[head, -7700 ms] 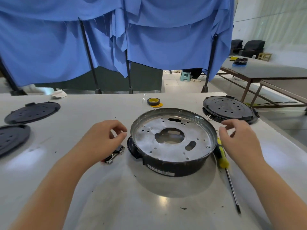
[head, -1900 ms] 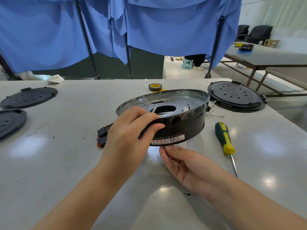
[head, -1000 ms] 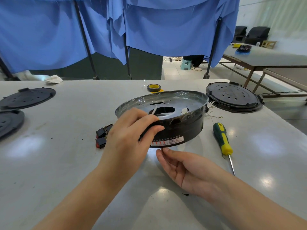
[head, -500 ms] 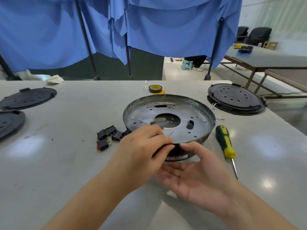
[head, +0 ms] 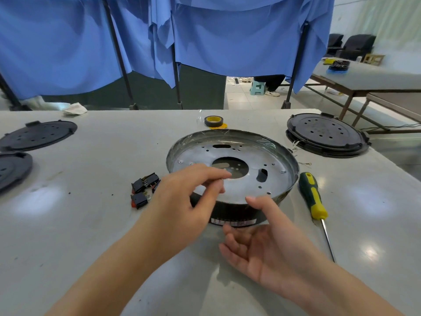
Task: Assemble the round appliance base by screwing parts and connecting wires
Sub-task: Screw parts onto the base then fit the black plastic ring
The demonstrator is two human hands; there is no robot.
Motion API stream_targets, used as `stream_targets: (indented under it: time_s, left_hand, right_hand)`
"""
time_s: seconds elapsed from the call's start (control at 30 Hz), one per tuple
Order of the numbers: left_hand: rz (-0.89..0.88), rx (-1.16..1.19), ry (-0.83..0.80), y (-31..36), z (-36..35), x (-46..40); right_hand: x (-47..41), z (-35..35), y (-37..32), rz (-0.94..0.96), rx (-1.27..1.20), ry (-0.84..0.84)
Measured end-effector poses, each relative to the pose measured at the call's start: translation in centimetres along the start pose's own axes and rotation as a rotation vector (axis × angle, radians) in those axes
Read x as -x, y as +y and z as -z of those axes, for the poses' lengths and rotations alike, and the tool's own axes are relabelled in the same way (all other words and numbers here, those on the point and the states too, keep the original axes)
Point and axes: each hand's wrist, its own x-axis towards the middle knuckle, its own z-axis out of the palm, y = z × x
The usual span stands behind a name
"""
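Round appliance base: black-walled, perforated silver metal plate with central hole facing up, flat at frame centre; green-yellow screwdriver just right.

Bright, even daylight, strongest from the right. Soft white glare patches sit on the glossy table near its left and right edges. Hands cast faint shadows below them. The left hand fingertips are motion-blurred. Wide-angle bending curves the table's far edge.

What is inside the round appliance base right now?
Inside the round appliance base: a bare silver metal plate with a large central opening and small holes. The left hand covers its near-left part; anything beneath the plate is hidden.
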Motion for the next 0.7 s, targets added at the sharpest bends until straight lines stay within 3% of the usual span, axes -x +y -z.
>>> stream_targets:
  time_s: [0.2,0.4,0.7]
  left_hand:
    - [0.136,0.166,0.018,-0.5,0.9,-0.5]
    - [0.199,0.192,-0.077,-0.6,1.6,-0.7]
    - [0.178,0.169,-0.205,-0.5,1.3,-0.2]
  right_hand:
    - [-0.1,-0.2,0.8,0.079,0.064,0.032]
    - [0.0,-0.5,1.6,0.162,0.127,0.046]
    - [0.2,-0.3,1.5,0.152,0.126,0.027]
